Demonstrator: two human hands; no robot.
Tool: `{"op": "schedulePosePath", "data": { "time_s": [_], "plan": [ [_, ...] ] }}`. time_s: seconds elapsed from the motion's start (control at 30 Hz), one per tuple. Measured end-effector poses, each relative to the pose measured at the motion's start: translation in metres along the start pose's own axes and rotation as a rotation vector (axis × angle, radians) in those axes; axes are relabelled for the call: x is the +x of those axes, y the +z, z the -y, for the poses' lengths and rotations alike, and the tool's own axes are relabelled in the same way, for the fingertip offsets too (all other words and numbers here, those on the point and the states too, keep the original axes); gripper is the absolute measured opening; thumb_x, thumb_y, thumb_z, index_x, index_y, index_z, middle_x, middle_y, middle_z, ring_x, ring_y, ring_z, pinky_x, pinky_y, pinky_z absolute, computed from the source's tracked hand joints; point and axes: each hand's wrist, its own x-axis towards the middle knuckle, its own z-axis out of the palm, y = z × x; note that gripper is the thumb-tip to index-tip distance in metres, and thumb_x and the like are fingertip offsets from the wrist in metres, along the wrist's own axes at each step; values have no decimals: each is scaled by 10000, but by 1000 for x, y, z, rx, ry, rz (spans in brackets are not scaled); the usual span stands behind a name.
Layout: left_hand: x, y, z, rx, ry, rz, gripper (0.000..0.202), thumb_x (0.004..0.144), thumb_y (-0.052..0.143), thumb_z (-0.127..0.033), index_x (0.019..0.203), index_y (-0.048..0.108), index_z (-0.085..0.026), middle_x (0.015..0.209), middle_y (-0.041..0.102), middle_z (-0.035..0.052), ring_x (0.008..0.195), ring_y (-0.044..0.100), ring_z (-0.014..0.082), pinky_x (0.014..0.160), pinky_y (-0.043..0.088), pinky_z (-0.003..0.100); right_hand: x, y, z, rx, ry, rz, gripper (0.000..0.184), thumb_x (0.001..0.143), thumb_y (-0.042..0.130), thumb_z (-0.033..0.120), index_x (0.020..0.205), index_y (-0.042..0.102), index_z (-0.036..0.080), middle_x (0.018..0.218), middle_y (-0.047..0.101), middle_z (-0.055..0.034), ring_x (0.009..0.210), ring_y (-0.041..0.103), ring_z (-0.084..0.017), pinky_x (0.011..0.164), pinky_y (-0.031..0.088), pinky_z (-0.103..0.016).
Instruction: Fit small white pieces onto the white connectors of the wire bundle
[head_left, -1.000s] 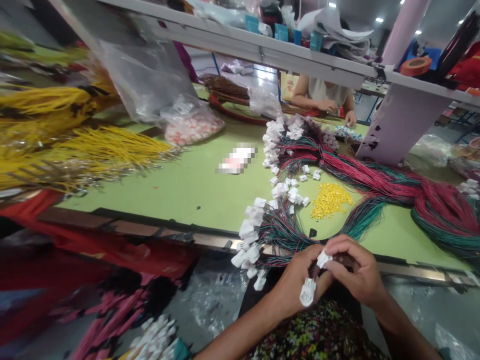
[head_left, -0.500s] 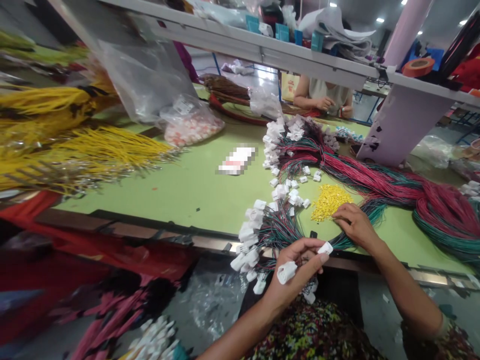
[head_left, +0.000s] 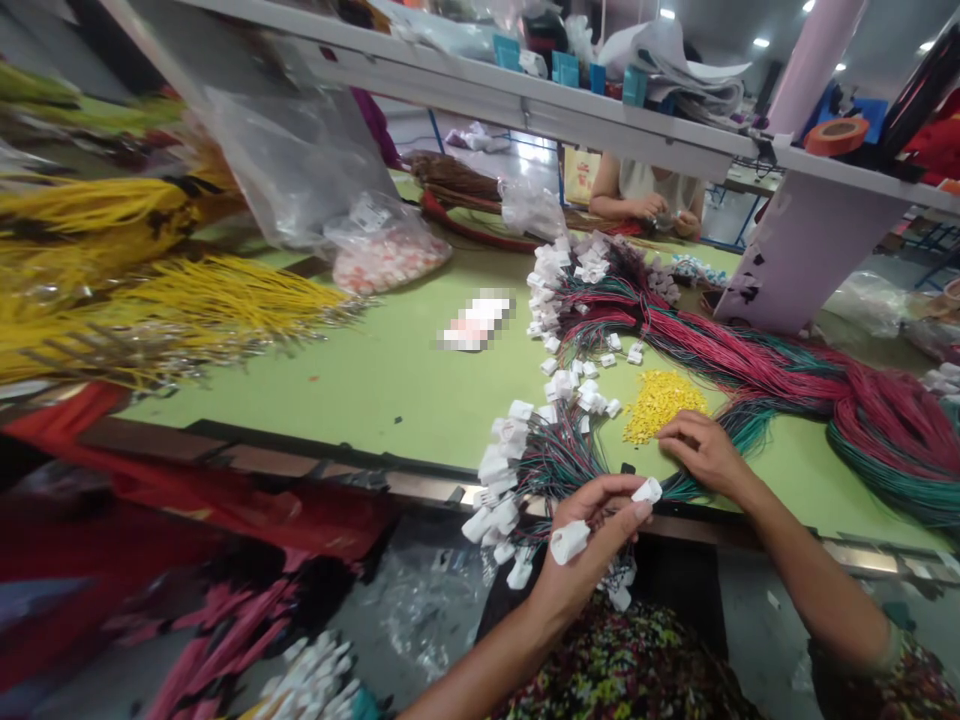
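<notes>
My left hand [head_left: 589,545] is closed on white plastic connectors [head_left: 570,541] with short wires, held below the table's front edge; one connector [head_left: 647,490] sticks out between its fingertips. My right hand [head_left: 701,452] reaches onto the green table [head_left: 390,375], fingers pinched at the near edge of a pile of small yellow parts [head_left: 661,400]. What the fingers hold is too small to see. A bunch of red and green wires with white connectors [head_left: 525,460] lies just left of both hands.
Long red and green wire bundles [head_left: 825,390] run off to the right. Yellow wire bundles [head_left: 172,300] and plastic bags [head_left: 375,250] lie at left. A shelf [head_left: 525,95] spans overhead. Another person's hands [head_left: 660,212] work across the table.
A second ago both hands were together on the connectors below the table edge. My right hand has since moved up to the yellow pile and pinched there; the left stays holding the connectors.
</notes>
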Motion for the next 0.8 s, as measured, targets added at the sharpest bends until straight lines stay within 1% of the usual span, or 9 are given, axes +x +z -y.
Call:
{"op": "schedulePosePath", "data": {
  "time_s": [0.03, 0.1, 0.17, 0.23, 0.3, 0.4, 0.53, 0.63, 0.8],
  "plan": [
    [0, 0, 1, -17, 9, -13, 239, 792, 825, -352, 966, 776, -195, 745, 763, 23, 621, 635, 107, 587, 492, 197, -3, -2, 11, 43, 10, -21, 112, 950, 636, 188, 915, 743, 189, 870, 713, -57, 838, 649, -203, 806, 503, -353],
    [0, 0, 3, -52, 30, -41, 238, 780, 839, -336, 971, 781, -206, 814, 785, 31, 665, 655, 114, 620, 520, 199, -11, -7, 37, 273, 64, -84, 98, 957, 638, 212, 944, 734, 197, 894, 701, -48, 848, 655, -188, 775, 519, -316],
    [-1, -1, 6, -73, 69, -69, 228, 767, 853, -307, 966, 787, -216, 867, 793, 34, 732, 682, 127, 671, 542, 206, -22, -10, 64, 423, 88, -127, 95, 966, 638, 229, 950, 731, 215, 906, 694, -37, 864, 656, -178, 770, 524, -294],
    [-1, -1, 8, -82, 123, -88, 214, 756, 863, -277, 953, 796, -227, 899, 789, 32, 792, 699, 138, 725, 556, 214, -33, -11, 85, 466, 87, -158, 98, 972, 633, 214, 967, 730, 228, 910, 689, -29, 858, 652, -167, 773, 524, -284],
    [-1, -2, 10, -84, 179, -92, 202, 743, 871, -253, 933, 805, -239, 933, 782, 29, 839, 709, 144, 761, 564, 218, -41, -11, 96, 423, 53, -200, 111, 969, 636, 189, 1001, 730, 238, 914, 687, -27, 865, 647, -167, 787, 519, -289],
    [0, -3, 10, -72, 250, -63, 187, 749, 866, -234, 927, 813, -252, 951, 772, 27, 873, 714, 148, 776, 570, 214, -45, -10, 102, 299, -36, -250, 162, 958, 637, 143, 1044, 732, 241, 905, 687, -31, 866, 632, -174, 784, 513, -300],
    [1, -3, 10, -38, 302, -35, 185, 779, 842, -203, 953, 812, -258, 966, 770, 28, 907, 713, 154, 812, 574, 225, -46, -12, 103, 206, -120, -255, 214, 952, 620, 97, 1075, 729, 233, 889, 686, -35, 844, 612, -174, 746, 511, -295],
    [0, -3, 11, -13, 325, -27, 199, 795, 822, -168, 968, 809, -265, 981, 769, 24, 929, 713, 154, 839, 569, 230, -46, -13, 103, 193, -137, -241, 222, 953, 619, 97, 1090, 725, 236, 889, 684, -31, 837, 605, -172, 738, 511, -296],
    [-1, -3, 11, 2, 358, -20, 201, 800, 808, -144, 959, 806, -267, 973, 767, 21, 924, 716, 148, 835, 565, 223, -47, -14, 104, 174, -129, -230, 202, 954, 624, 108, 1076, 726, 231, 886, 681, -33, 837, 600, -175, 741, 511, -306]
  ]
}}
